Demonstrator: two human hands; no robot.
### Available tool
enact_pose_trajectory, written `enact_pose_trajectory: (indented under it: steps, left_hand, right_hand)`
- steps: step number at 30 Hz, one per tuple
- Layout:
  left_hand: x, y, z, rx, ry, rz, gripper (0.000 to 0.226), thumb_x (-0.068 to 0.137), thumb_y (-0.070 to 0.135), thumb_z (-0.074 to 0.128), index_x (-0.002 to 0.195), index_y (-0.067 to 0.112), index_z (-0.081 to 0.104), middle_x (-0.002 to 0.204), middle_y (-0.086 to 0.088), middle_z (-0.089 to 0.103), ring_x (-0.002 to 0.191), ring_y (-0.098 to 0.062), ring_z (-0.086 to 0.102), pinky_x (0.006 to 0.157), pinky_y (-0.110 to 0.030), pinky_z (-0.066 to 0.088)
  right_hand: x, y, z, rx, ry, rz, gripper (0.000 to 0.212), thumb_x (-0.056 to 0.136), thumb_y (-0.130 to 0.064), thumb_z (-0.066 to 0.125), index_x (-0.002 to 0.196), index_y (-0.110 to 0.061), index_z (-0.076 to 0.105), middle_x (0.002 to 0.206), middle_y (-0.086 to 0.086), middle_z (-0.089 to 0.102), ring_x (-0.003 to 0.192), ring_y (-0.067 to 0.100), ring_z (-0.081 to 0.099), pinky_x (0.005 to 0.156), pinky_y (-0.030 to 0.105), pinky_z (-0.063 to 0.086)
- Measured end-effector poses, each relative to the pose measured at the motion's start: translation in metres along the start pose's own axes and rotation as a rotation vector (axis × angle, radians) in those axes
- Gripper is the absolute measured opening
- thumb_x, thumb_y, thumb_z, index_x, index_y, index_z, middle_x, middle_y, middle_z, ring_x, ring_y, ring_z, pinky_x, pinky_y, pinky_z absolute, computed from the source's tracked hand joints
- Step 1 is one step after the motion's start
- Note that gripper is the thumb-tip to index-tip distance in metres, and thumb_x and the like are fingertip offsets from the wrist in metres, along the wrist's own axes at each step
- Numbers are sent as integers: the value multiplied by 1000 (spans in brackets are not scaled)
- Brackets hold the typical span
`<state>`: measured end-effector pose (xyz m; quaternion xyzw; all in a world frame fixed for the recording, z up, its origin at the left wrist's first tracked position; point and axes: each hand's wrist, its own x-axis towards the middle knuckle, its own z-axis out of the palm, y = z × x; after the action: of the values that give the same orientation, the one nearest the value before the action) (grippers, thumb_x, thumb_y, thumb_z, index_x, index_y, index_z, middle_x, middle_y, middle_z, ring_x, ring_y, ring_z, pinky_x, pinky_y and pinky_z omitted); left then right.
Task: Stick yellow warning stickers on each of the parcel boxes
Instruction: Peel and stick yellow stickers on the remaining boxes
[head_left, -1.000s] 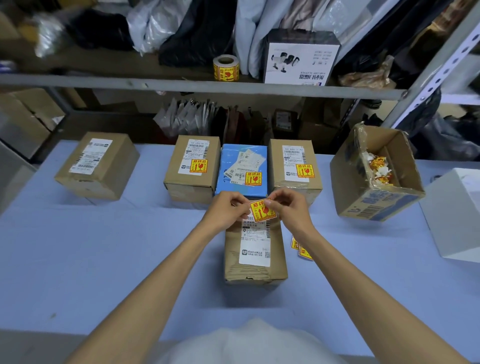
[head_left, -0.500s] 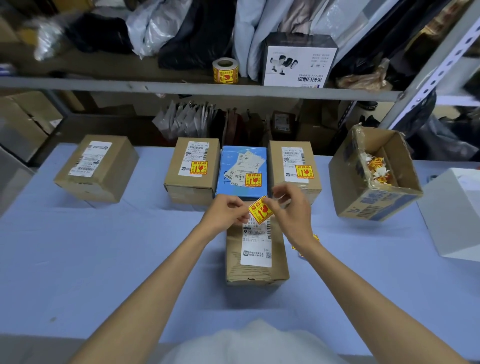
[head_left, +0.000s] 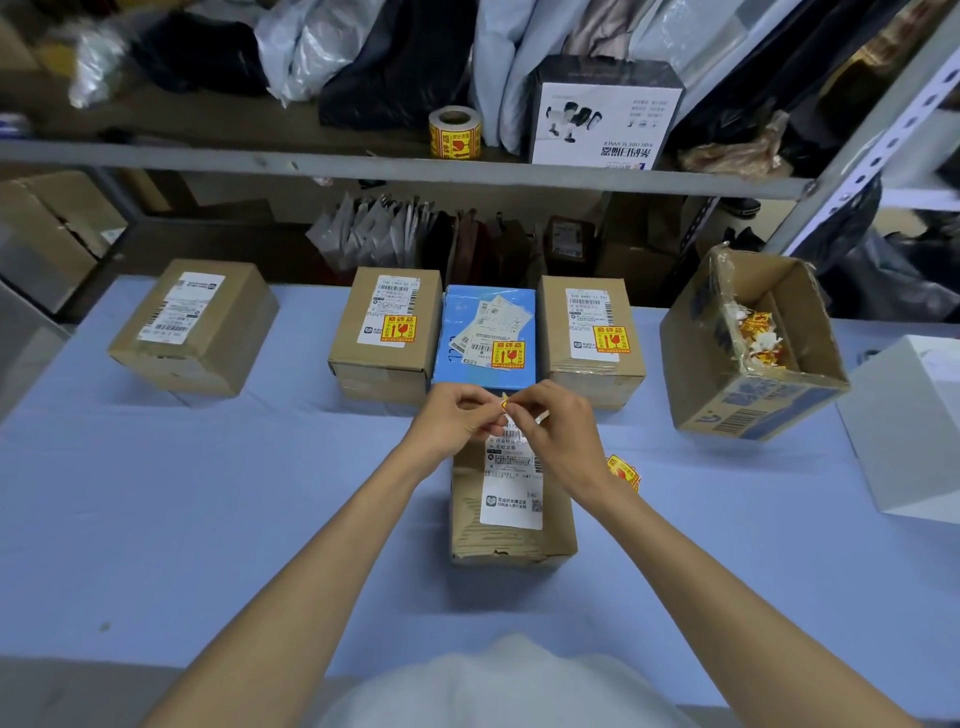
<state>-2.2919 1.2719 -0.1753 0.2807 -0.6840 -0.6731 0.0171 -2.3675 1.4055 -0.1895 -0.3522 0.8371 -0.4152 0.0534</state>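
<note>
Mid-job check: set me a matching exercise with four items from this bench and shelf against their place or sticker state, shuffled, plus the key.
Things
1. brown cardboard box at far left
2. blue box in the back row
3. open brown cardboard box at right
4. roll of yellow stickers

States
A. stands on the grey metal shelf
B. holds crumpled sticker scraps
C. already bears a yellow warning sticker
D. bears no such sticker

Pairs: 1-D, 2-C, 3-B, 4-A

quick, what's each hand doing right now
Left hand: pinching the sticker.
Right hand: pinching the same sticker from the other side.
</note>
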Motion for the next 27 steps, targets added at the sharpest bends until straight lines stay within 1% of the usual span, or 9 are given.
enact_pose_trajectory:
  steps: [2, 6, 10, 13, 15, 19, 23, 27]
  left_hand:
    - [0, 0, 1, 12, -9, 10, 11, 90, 4, 61, 97, -3, 66, 76, -8, 67, 56, -4, 66, 60, -15, 55]
    - [2, -1, 1, 49, -9, 37, 7, 89, 7, 64, 92, 2, 67, 75, -7, 69, 59, -5, 67, 64, -18, 57]
    - [5, -3, 0, 78, -24, 56, 8, 88, 10, 66, 91, 3, 68, 77, -8, 70, 65, -10, 68, 66, -20, 57]
    - [6, -3, -1, 100, -35, 74, 13, 86, 14, 68, 92, 2, 68, 79, -8, 70, 71, -15, 69, 71, -25, 59]
    - [7, -3, -1, 107, -38, 82, 15, 86, 15, 67, 93, 1, 68, 80, -9, 70, 71, -16, 69, 73, -26, 59]
    - [7, -3, -2, 112, -43, 93, 18, 86, 14, 67, 95, -1, 68, 82, -11, 70, 69, -13, 68, 69, -21, 57]
    - [8, -4, 0, 109, -43, 100, 19, 88, 11, 66, 98, -4, 67, 83, -12, 69, 67, -8, 67, 67, -18, 56]
    - [10, -7, 1, 130, -30, 103, 15, 89, 10, 64, 97, -1, 67, 81, -8, 69, 66, -5, 68, 67, -18, 56]
  right_hand:
    - [1, 0, -2, 8, -4, 11, 12, 88, -18, 66, 93, -8, 72, 85, 2, 68, 73, 11, 62, 66, 26, 53]
    - [1, 0, -3, 28, -18, 36, 14, 89, -18, 65, 93, -7, 72, 84, 3, 69, 72, 11, 62, 64, 23, 50]
    - [2, -1, -4, 42, -34, 49, 15, 91, -20, 63, 93, -7, 72, 84, 3, 68, 74, 13, 62, 65, 25, 51]
    - [3, -3, -6, 63, -48, 67, 15, 90, -22, 64, 91, -8, 71, 82, 1, 67, 73, 12, 62, 65, 25, 51]
    - [5, -3, -6, 64, -58, 70, 16, 90, -23, 65, 89, -8, 70, 81, 1, 67, 73, 14, 62, 65, 28, 52]
    - [6, -3, -8, 64, -72, 81, 15, 90, -21, 65, 88, -7, 69, 79, 4, 68, 72, 16, 63, 66, 32, 53]
    - [5, -3, -8, 64, -74, 90, 14, 90, -21, 64, 88, -8, 69, 80, 4, 67, 73, 16, 62, 65, 29, 50]
    - [5, -1, -8, 54, -104, 89, 12, 90, -22, 64, 91, -11, 68, 84, 1, 67, 75, 13, 61, 66, 24, 49]
